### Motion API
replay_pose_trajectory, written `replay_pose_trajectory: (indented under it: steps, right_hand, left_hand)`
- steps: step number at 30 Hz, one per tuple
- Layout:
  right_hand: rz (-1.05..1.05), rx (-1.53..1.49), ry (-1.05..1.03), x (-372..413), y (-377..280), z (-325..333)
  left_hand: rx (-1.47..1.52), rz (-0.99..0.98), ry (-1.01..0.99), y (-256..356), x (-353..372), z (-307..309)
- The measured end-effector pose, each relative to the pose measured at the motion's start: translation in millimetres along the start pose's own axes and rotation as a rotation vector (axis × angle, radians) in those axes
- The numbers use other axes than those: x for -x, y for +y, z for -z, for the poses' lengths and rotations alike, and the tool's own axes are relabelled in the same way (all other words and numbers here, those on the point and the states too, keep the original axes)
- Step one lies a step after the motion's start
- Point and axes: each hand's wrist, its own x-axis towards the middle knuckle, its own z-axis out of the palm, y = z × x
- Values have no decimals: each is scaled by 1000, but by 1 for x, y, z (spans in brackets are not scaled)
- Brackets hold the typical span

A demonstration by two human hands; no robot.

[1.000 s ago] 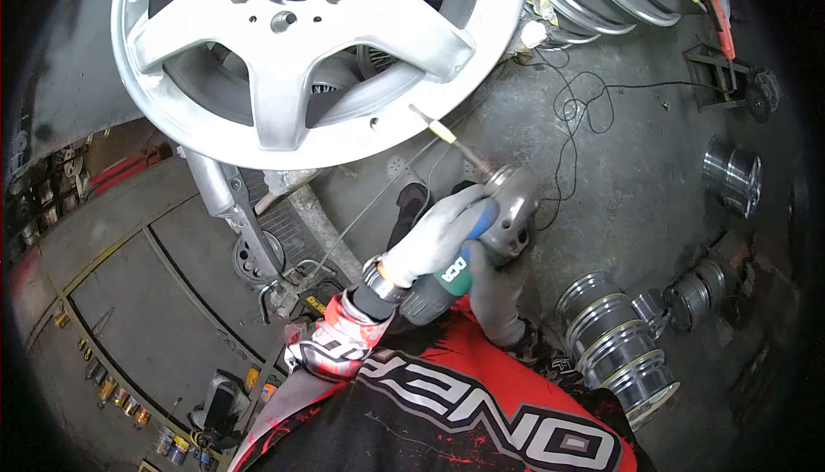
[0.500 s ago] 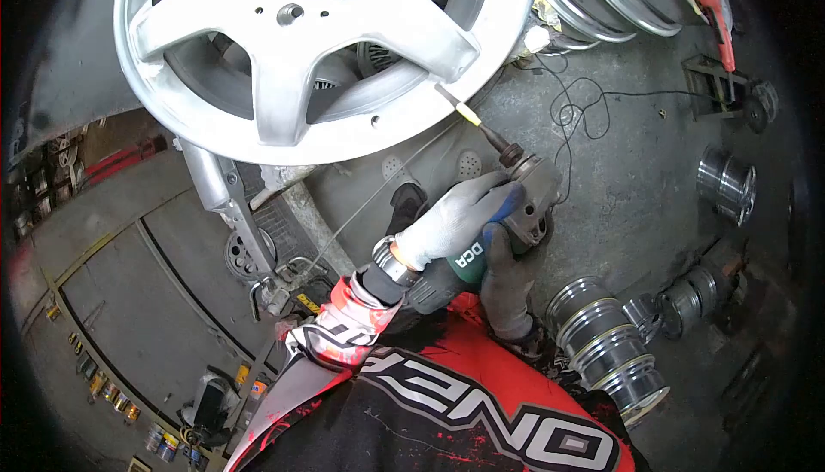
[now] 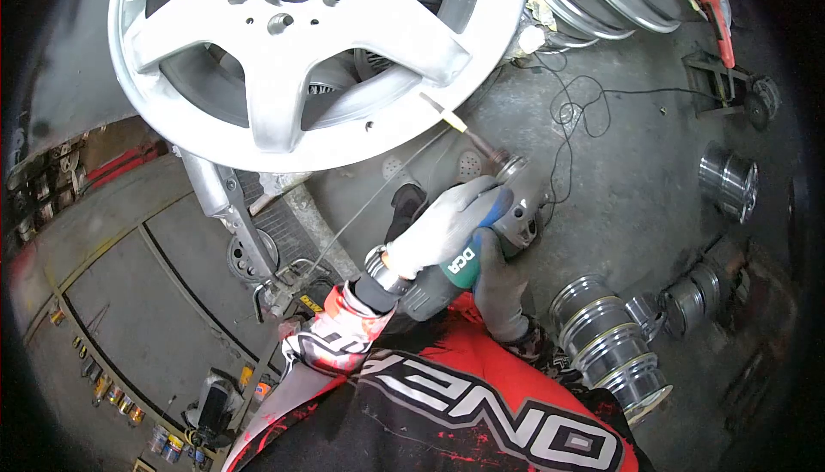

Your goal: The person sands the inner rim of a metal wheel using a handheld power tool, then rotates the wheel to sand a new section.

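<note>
Well ahead of the left hand (image 3: 443,227), and cut off by the top edge: a big pale wheel rim (image 3: 279,68) with broad spokes. Back toward the body from both hands, a red and black shirt (image 3: 447,403), cropped at the bottom. Off beyond the right hand (image 3: 498,287), on its outer side, a stack of shiny rims (image 3: 606,334), its lower end running into shadow. Farther out and ahead of that same hand, a red tool (image 3: 718,17), also cropped.

Between the hands, a green, black and grey grinder (image 3: 464,266), gripped by both. Left hand closed over the top in a white glove with blue at the fingers; right hand closed round the near side in a greyer glove, fingertips partly hidden. Just behind the left hand, a watch (image 3: 384,270) at the wrist. Ahead of both, a thin rod (image 3: 454,121) reaching from the grinder to over the rim's lower edge, with contact at the tip impossible to tell.
</note>
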Motion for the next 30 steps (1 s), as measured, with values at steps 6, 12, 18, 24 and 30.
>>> replay_pose_trajectory:
  steps: [6,12,18,24,30]
  right_hand:
    - [32,-19,52,13,-1,-14]
    - [-62,37,-109,12,1,-7]
    - [68,-47,119,-2,-11,-10]
    - [41,77,-108,10,0,-16]
    - [21,108,-129,4,-5,-11]
  left_hand:
    - [247,246,76,0,25,-1]
    - [601,601,91,18,20,6]
    - [125,123,-52,6,-8,7]
    - [263,256,73,-6,34,4]
    - [254,252,42,-7,26,7]
